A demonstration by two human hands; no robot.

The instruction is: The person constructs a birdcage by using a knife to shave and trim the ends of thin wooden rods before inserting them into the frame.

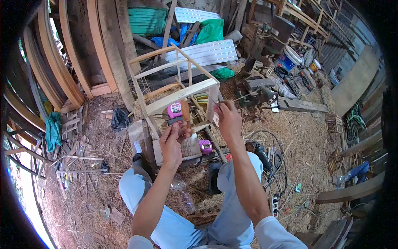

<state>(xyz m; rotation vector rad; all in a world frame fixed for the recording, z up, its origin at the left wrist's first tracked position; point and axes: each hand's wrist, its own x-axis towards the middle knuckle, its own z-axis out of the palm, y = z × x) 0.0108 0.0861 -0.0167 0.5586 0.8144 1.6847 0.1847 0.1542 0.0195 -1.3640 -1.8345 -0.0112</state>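
A small frame of pale wooden bars (182, 98) stands in front of me on a low wooden work surface (182, 150). My right hand (229, 120) is beside the frame's right corner post, fingers pinched together; a thin sliver shows near the fingertips, too small to name. Lower and to the left, my left hand (171, 143) is raised with curled fingers just in front of the frame; what they hold, if anything, I cannot make out. Past it lies a pink tape measure (175, 109). A second, purple tape measure (205, 146) sits between my hands, nearer my knees.
Curved wooden pieces (99, 45) lean at the left. Behind the frame are a green plastic basket (147, 20) and a white perforated panel (203, 56). A bench vise (265, 97) and a paint bucket (290, 58) stand right. Cables and a power strip (274, 206) lie among shavings.
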